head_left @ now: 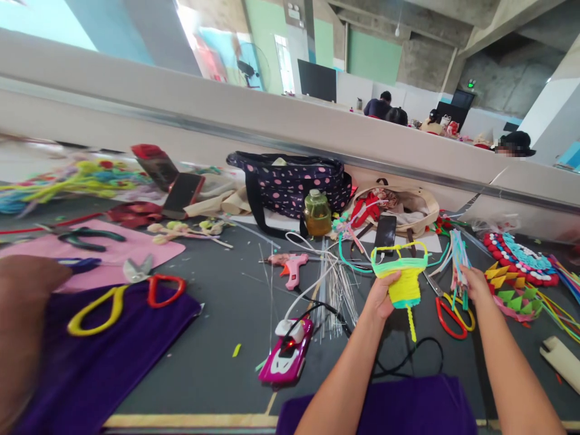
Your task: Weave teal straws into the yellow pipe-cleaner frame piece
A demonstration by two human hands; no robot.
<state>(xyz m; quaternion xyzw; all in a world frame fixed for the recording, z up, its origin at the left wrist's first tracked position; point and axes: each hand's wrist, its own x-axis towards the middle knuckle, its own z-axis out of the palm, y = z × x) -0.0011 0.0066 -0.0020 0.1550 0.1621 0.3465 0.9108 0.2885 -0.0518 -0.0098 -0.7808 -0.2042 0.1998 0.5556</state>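
Note:
My left hand (383,296) is closed on a small yellow and mint-green pipe-cleaner piece (405,289), with a thin loop across its top and a twisted yellow tail hanging down. Further right, my right hand (475,284) grips a bundle of pastel pipe cleaners (458,254) standing nearly upright. Scissors (453,320) with red and yellow handles lie between my hands. A mint-green pipe cleaner (348,260) curves behind the yellow piece, near a dark phone (386,232).
A pink glue gun (294,266), thin wires (339,299) and a magenta power strip (286,356) lie left of my hands. Behind stand a bottle (317,214) and dotted bag (290,181). Another person's blurred hand (36,278) is at far left, near scissors (154,290) and pliers (90,238).

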